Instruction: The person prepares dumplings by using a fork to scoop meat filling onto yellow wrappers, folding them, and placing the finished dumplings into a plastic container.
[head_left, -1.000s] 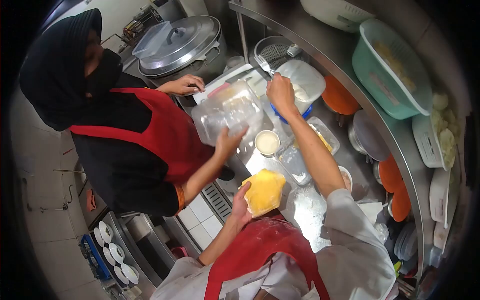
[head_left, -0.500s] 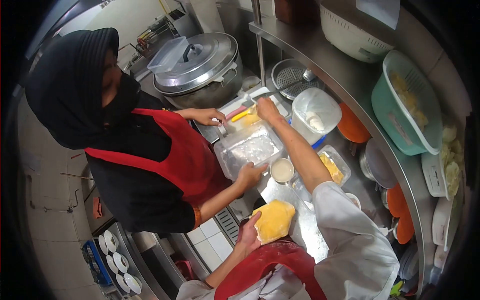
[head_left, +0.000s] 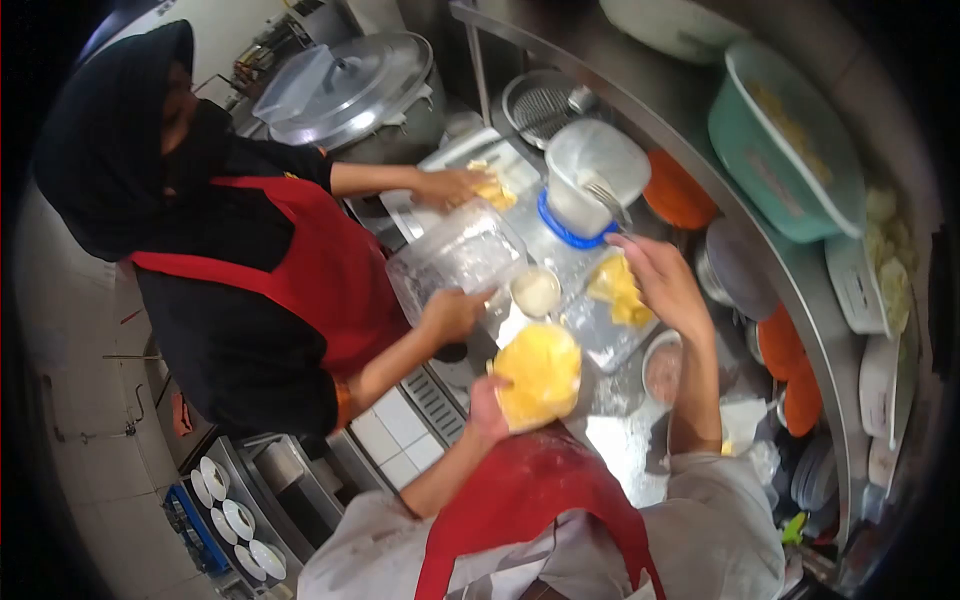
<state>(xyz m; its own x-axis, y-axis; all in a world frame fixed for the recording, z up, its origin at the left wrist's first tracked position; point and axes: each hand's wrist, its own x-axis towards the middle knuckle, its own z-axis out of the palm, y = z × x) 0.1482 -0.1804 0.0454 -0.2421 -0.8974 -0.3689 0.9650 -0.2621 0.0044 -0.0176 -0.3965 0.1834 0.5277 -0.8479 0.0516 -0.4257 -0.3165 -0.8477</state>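
Dough [head_left: 540, 372] sits in left hand [head_left: 487, 412], cup [head_left: 537, 292] beyond. Fork [head_left: 610, 203] is in right hand [head_left: 664, 285], tub [head_left: 585, 165] beyond. Bowl [head_left: 662, 370] left of right wrist [head_left: 700, 350].

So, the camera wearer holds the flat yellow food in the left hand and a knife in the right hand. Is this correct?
Not quite: the right hand holds a fork, not a knife, as the head view shows. The flat yellow food is indeed in the left hand.
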